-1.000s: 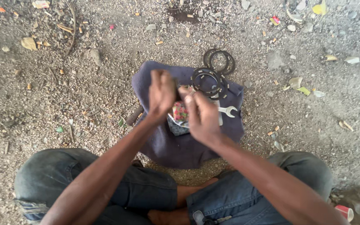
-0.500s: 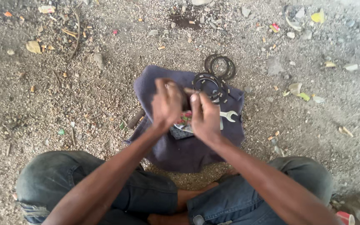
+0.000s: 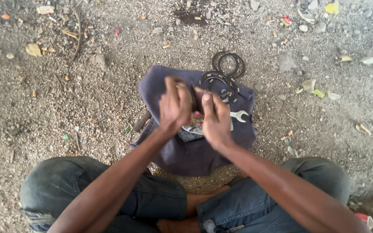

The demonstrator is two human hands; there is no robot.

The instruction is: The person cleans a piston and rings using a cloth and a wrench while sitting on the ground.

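Hands have edged closer together, left hand [image 3: 174,105] and right hand [image 3: 214,116] pinching a dark ring [image 3: 194,96], seemingly stiff, light, best gripped at the rim.

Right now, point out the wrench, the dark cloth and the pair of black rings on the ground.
wrench [image 3: 239,115]: head view, open jaw end.
dark cloth [image 3: 191,157]: head view, bare near part.
black rings [image 3: 229,64]: head view, near rim.
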